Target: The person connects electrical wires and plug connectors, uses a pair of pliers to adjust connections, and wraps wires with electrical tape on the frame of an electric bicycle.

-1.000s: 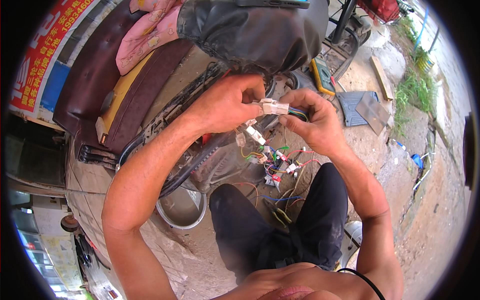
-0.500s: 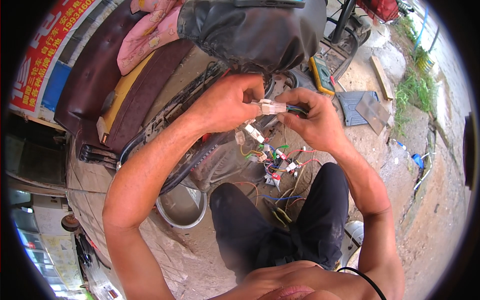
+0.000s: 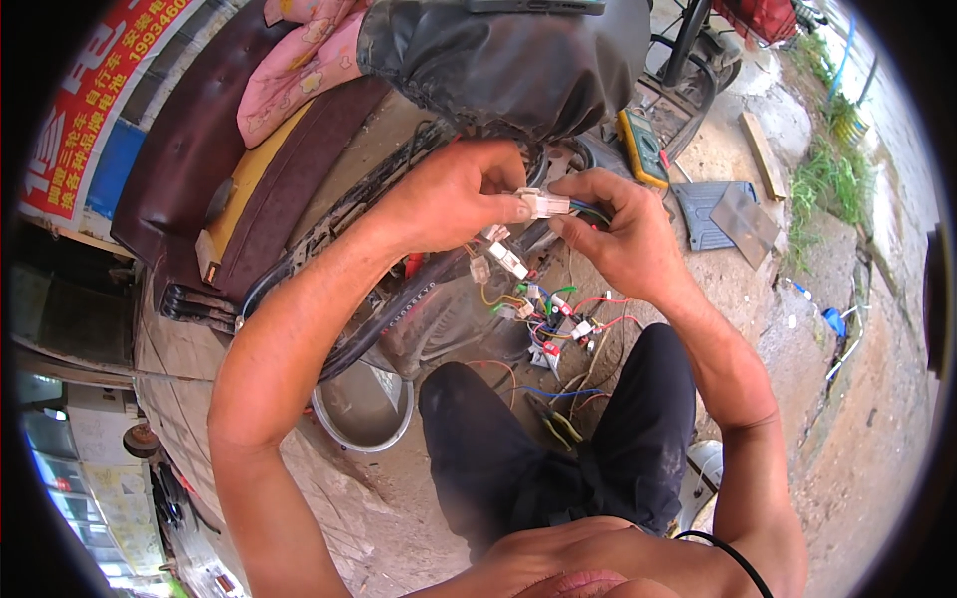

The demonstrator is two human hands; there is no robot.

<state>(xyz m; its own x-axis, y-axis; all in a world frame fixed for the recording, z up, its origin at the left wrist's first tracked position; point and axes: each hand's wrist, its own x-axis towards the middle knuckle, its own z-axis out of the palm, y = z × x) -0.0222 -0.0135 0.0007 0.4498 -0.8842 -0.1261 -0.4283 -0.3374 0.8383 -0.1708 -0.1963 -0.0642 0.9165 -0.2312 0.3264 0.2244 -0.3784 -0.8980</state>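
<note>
Between my two hands is a whitish plastic wire connector (image 3: 544,203), with dark and coloured wires running from its right end. My left hand (image 3: 464,194) pinches its left end between thumb and fingers. At the other end, my right hand (image 3: 623,229) is closed, thumb and forefinger on the connector where the wires leave it. Just below hangs a second white connector (image 3: 508,260), which neither hand touches. Under it spreads a tangle of coloured wires with small plugs (image 3: 558,324). Part of the held connector is hidden by my fingers.
A black seat cover (image 3: 508,75) overhangs my hands. To the right lie a yellow-green multimeter (image 3: 643,149) and dark flat panels (image 3: 713,214). Pliers (image 3: 555,421) rest between my knees, and a metal basin (image 3: 364,409) stands to the left. A maroon padded seat (image 3: 189,169) is at upper left.
The connector in my hands has shifted very slightly to the right, and more of its body shows beside my left thumb. Both hands keep their grip.
</note>
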